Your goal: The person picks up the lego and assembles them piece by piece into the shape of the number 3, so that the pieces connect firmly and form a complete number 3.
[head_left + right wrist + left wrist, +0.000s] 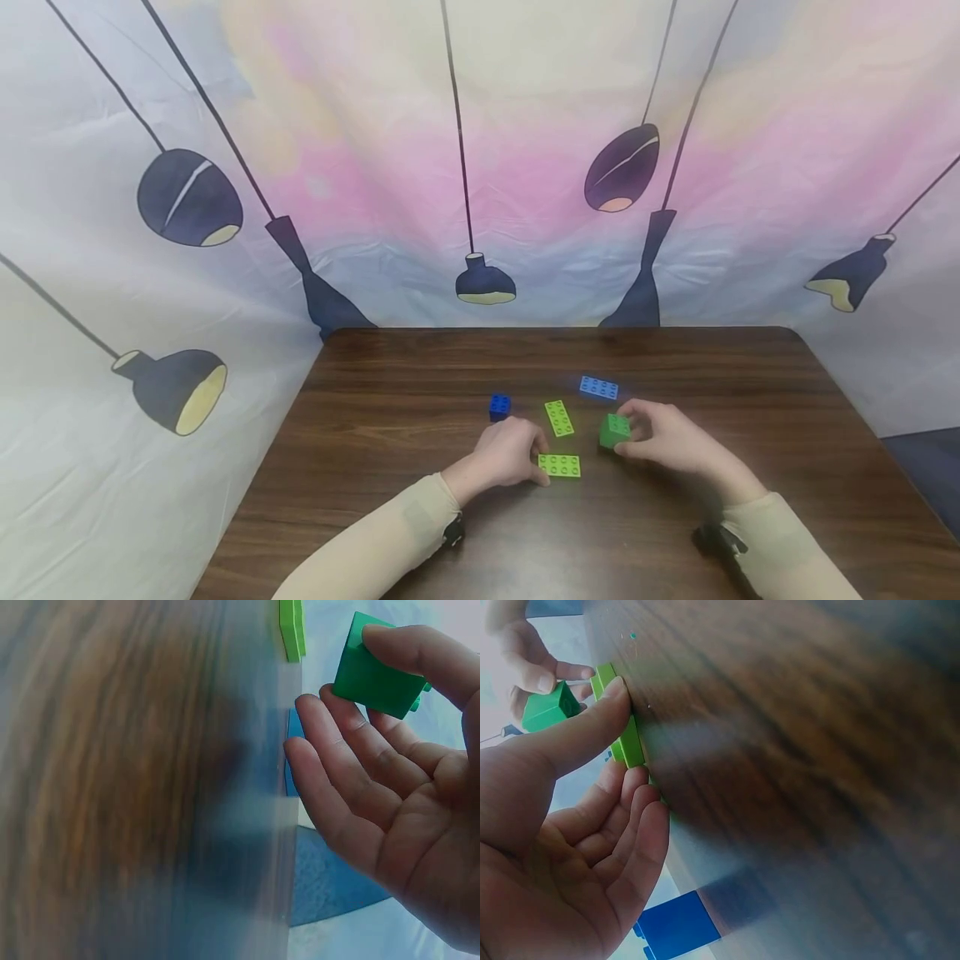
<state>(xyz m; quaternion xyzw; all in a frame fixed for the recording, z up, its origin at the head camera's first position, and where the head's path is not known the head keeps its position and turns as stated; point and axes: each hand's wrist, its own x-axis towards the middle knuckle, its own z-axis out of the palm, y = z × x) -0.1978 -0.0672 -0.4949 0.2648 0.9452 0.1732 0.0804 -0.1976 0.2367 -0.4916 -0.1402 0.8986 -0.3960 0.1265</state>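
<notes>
My left hand (508, 452) pinches the left end of a flat lime-green building brick (564, 466) lying on the table; the left wrist view shows the thumb on its near side. A green square building brick (613, 431) is between the thumb and fingers of my right hand (670, 435). In the right wrist view that green brick (381, 671) is held off the tabletop, its studs facing away to the lower right. Behind the left hand sits a dark blue square brick (499, 407). A second lime-green brick (558, 418) lies between the hands, farther back.
A light blue flat brick (598, 387) lies beyond the right hand. The brown wooden table (390, 375) ends at a back edge against a hanging cloth (390, 167) printed with lamps.
</notes>
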